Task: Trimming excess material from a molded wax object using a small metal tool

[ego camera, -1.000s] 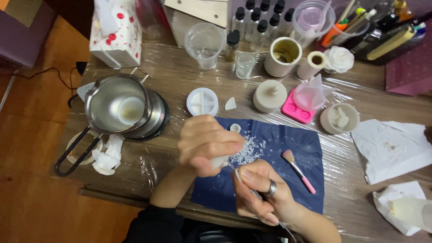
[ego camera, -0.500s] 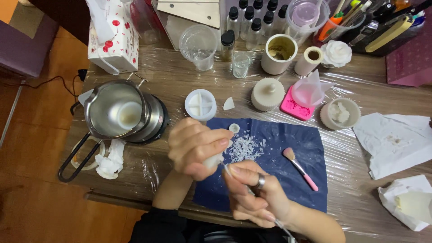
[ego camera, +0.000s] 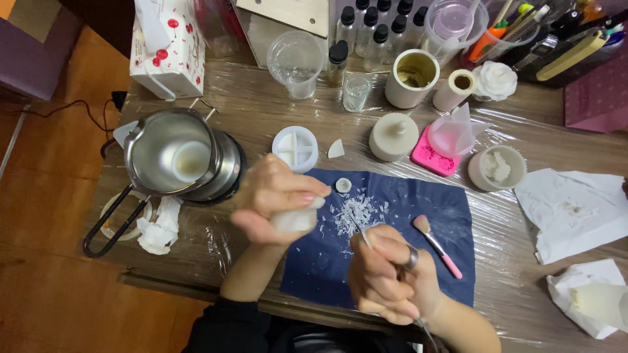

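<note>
White wax piece (ego camera: 294, 219), likely light and brittle, is clenched in left hand (ego camera: 275, 196); thin tool (ego camera: 358, 230) gripped by right hand (ego camera: 386, 278) at four o'clock.

Left hand (ego camera: 278, 196): grips white wax piece (ego camera: 294, 219). Right hand (ego camera: 389, 281): thin metal tool (ego camera: 358, 229), tip toward 11 o'clock. Shavings (ego camera: 356, 210) on blue mat (ego camera: 392, 248).

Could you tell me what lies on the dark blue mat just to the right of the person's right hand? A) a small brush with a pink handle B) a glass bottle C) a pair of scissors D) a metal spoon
A: a small brush with a pink handle lies on the blue mat, just right of the right hand.
</note>
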